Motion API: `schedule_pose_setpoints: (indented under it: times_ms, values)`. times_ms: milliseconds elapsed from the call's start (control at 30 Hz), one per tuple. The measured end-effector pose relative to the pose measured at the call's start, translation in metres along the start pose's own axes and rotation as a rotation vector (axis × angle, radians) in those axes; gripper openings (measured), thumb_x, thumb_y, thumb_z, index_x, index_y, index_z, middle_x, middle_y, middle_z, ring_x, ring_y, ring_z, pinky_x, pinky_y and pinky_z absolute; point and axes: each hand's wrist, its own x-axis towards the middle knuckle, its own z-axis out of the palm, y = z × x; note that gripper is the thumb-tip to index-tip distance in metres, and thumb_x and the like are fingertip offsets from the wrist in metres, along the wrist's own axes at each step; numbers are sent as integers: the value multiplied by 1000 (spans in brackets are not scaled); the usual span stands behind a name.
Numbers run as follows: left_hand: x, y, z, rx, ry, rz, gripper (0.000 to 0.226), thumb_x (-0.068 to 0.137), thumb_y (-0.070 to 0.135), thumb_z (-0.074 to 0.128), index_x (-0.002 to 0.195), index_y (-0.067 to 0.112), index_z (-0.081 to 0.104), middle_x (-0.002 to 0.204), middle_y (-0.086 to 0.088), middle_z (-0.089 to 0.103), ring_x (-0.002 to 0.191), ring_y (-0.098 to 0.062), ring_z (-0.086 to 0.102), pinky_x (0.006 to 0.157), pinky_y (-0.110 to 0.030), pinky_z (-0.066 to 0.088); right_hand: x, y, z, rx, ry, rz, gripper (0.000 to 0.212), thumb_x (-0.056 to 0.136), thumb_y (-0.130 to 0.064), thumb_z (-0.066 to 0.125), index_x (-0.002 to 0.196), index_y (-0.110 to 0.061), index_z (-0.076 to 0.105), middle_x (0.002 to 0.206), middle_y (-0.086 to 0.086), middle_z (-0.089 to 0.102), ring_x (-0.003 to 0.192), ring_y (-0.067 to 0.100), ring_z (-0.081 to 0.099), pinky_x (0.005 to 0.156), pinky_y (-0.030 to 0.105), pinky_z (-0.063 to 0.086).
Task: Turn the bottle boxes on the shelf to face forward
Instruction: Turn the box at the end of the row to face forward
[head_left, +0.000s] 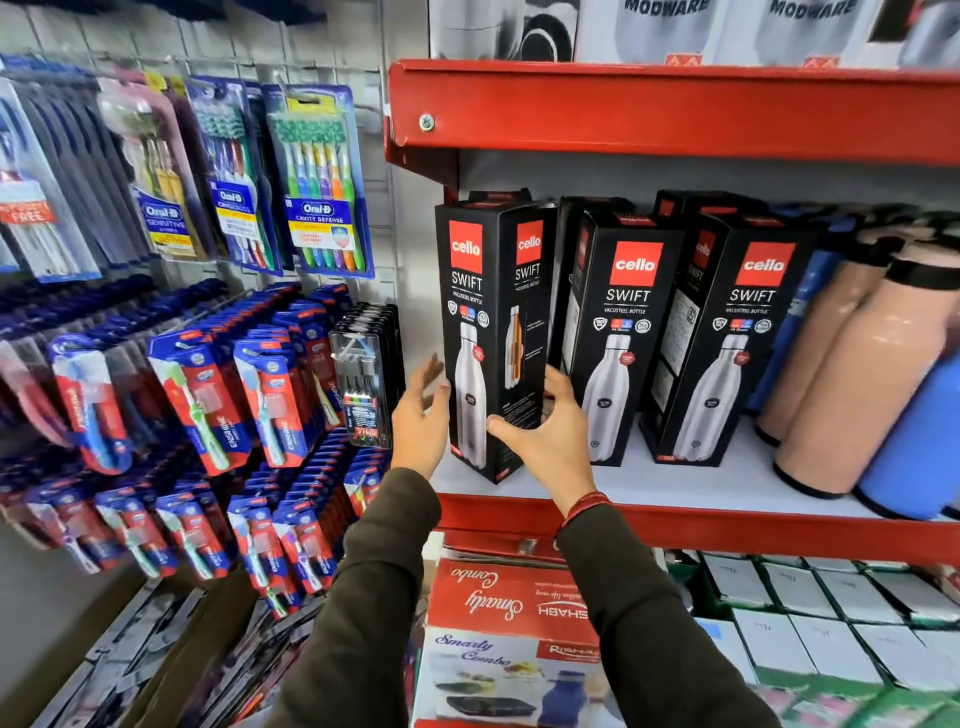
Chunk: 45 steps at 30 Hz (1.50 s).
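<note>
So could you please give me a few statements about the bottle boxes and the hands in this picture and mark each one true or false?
1. Three black bottle boxes stand in the front row of the shelf. True.
2. The left box is squarely face-on like the middle box. False: it is turned corner-forward, showing two faces.
3. The right hand touches the left box on its right side. True.
4. The left hand grips the right box. False: it is open beside the left box's left edge.
5. The loose bottles to the right of the boxes are green. False: the peach bottles and blue bottles lean there.
</note>
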Motion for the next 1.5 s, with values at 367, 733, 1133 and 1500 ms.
schedule_pose_setpoints:
  times_ms: [367,733,1133,1500]
  values:
    - [-5,-6,-2,-52,-90,-21,38,106,25,39,140,11,52,139,-13,59,132,-29,54,112,-53,42,5,3,-3,-46,-142,-47,83,83,-31,68,154,-33,25,154,-6,42,138,6,43,118,33,34]
    - [-15,-10,9,49,-51,111,36,103,22,46,138,30,50,128,14,62,119,7,58,100,-9,45,8,11,4,-148,-125,-65,61,98,-6,48,153,-22,29,148,6,51,139,19,46,117,33,35]
    - [-17,-13,18,61,-2,66,39,103,27,46,141,20,51,129,5,63,105,26,55,84,2,42,5,17,11,-119,-56,-34,51,101,-16,47,151,-21,35,141,6,56,132,17,51,107,21,37]
    - [-47,-5,8,-11,0,47,36,101,30,53,137,34,54,125,23,60,114,21,53,93,-2,43,-16,18,2,-45,-7,-18,45,102,-30,47,145,-19,45,103,-30,53,92,-30,52,78,-8,34]
